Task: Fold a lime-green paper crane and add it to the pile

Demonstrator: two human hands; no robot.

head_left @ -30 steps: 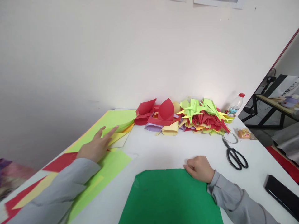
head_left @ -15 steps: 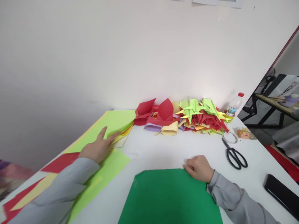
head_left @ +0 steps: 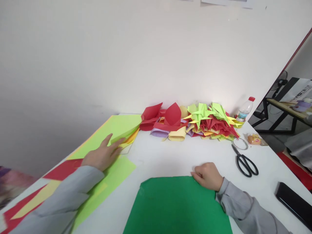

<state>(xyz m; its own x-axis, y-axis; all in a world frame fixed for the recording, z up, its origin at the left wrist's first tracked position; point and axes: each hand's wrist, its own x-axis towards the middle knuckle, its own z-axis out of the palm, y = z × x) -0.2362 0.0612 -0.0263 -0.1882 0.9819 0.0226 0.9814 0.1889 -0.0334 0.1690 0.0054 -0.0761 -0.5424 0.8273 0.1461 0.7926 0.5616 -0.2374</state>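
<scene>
Fingers (head_left: pixel 118 143) of the left hand (head_left: pixel 99 157) have shifted toward the wearer along a fanned stack of lime-green, yellow and orange paper sheets (head_left: pixel 117 125); the right hand (head_left: pixel 209 176) stays put.

On a white bench (head_left: pixel 159 159), the paper stack lies at the far left, its right-hand edges lifted apart; the left fingers are spread, with gaps between them, over the near part of those edges. The right fingers curl into a loose fist at the far right corner of a flat green sheet (head_left: pixel 177 204). Along the wall (head_left: pixel 97 58) sit curved red paper shapes (head_left: pixel 172 115) beside a heap of pointed, folded lime-green and red paper pieces (head_left: pixel 202 113). Black-handled metal scissors (head_left: pixel 240 156) lie right of the fist.
</scene>
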